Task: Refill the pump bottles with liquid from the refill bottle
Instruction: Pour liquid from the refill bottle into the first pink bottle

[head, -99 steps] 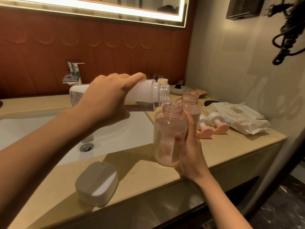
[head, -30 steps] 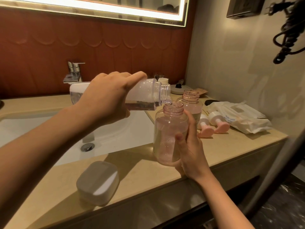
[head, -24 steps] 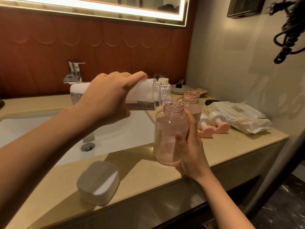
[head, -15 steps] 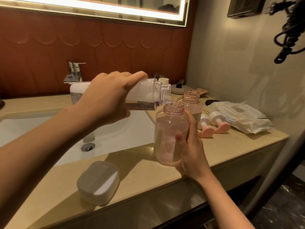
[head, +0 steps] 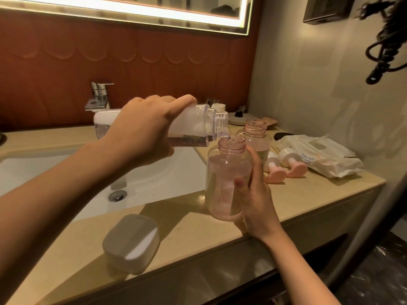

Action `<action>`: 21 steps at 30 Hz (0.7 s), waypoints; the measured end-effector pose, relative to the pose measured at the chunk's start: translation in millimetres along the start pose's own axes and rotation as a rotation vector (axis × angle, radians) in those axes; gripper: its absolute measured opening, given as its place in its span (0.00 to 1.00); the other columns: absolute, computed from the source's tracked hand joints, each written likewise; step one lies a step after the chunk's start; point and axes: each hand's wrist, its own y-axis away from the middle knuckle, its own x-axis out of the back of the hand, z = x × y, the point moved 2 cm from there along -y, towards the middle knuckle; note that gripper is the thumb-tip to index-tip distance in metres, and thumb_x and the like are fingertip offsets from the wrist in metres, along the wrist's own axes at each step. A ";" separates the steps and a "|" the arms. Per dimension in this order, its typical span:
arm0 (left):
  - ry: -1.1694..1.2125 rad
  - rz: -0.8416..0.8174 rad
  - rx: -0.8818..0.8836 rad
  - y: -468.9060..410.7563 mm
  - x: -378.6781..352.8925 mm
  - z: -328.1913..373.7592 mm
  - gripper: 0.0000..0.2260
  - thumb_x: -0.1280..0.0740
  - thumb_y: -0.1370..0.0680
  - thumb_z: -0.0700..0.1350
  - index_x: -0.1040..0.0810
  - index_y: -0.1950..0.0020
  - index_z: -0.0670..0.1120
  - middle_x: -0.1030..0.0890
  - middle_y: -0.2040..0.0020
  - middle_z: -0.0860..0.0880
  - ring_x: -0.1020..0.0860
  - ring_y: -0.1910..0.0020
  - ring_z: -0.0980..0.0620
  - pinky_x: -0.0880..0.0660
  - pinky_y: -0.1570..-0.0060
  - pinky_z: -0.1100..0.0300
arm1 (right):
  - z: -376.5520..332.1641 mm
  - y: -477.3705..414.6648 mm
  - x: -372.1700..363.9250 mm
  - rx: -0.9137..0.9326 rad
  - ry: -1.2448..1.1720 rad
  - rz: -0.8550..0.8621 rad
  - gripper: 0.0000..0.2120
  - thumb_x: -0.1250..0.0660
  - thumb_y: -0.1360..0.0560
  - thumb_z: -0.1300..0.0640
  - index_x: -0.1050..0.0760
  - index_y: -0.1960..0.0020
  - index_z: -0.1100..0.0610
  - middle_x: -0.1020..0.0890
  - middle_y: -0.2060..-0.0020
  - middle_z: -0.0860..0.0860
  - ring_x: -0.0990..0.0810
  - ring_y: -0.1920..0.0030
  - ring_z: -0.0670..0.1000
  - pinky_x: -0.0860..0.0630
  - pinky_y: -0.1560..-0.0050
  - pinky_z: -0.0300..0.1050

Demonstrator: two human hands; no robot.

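Liquid trickles from the threaded mouth of the refill bottle [head: 196, 126], which lies nearly level in the left hand [head: 143, 133], fingers wrapped over its body, lip just above the open neck of a pink pump bottle [head: 226, 172]. The right hand [head: 256, 201] grips that bottle upright from its 4 o'clock side, thumb across the front; it stands near the front edge of the worktop [head: 308, 192], and whether its base touches the surface cannot be told. At 1 o'clock, just behind, a second pump bottle [head: 256, 137] stands uncapped. At 2 o'clock two pump heads [head: 284, 166] lie side by side, with a white packet [head: 326, 159] beyond them towards the wall. Bare worktop runs from 3 to 5 o'clock up to the corner. The sink basin [head: 171, 172] opens at 9 o'clock, its rim close beside the held bottle, and a grey lidded box [head: 131, 241] sits at 7 o'clock, close to the front edge.
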 end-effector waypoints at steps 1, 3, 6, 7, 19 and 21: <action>0.001 0.000 -0.001 -0.1 -0.1 0.0 0.36 0.24 0.36 0.39 0.34 0.30 0.48 0.21 0.48 0.44 0.24 0.52 0.44 0.32 0.58 0.55 | -0.5 0.0 0.0 0.002 0.000 0.000 0.34 0.49 0.32 0.24 0.51 0.29 0.32 0.35 0.28 0.45 0.33 0.30 0.48 0.30 0.35 0.60; 0.008 0.001 -0.001 -0.3 0.3 -0.1 0.36 0.24 0.36 0.39 0.34 0.30 0.48 0.21 0.47 0.44 0.24 0.51 0.44 0.32 0.57 0.56 | -1.2 -0.1 0.0 0.005 0.000 -0.002 0.34 0.49 0.32 0.23 0.51 0.29 0.32 0.35 0.28 0.45 0.33 0.31 0.47 0.30 0.36 0.59; 0.007 0.000 -0.003 -0.6 1.9 0.0 0.35 0.24 0.35 0.39 0.34 0.30 0.47 0.21 0.47 0.44 0.24 0.51 0.44 0.31 0.57 0.55 | -1.2 0.2 0.1 0.003 -0.001 -0.004 0.35 0.49 0.32 0.23 0.51 0.29 0.32 0.34 0.29 0.44 0.31 0.31 0.47 0.29 0.36 0.59; 0.006 0.000 -0.004 -0.7 2.2 0.1 0.35 0.24 0.35 0.39 0.34 0.30 0.47 0.21 0.47 0.44 0.24 0.51 0.44 0.30 0.57 0.54 | -1.2 0.3 0.2 0.004 0.000 -0.004 0.34 0.49 0.32 0.23 0.51 0.29 0.32 0.34 0.29 0.44 0.31 0.32 0.47 0.29 0.36 0.59; 0.004 0.002 -0.005 -0.4 1.7 -0.1 0.35 0.24 0.36 0.38 0.34 0.31 0.47 0.21 0.47 0.44 0.24 0.51 0.43 0.28 0.56 0.52 | -1.1 0.2 0.4 0.006 0.015 0.001 0.35 0.50 0.32 0.23 0.51 0.29 0.32 0.35 0.29 0.43 0.32 0.31 0.45 0.29 0.36 0.56; 0.001 0.005 -0.005 -0.5 1.7 0.0 0.36 0.24 0.36 0.38 0.33 0.31 0.47 0.21 0.47 0.44 0.24 0.51 0.43 0.28 0.56 0.51 | -1.8 0.5 0.5 0.008 0.013 -0.001 0.34 0.50 0.33 0.23 0.51 0.29 0.31 0.34 0.30 0.43 0.31 0.32 0.45 0.27 0.38 0.52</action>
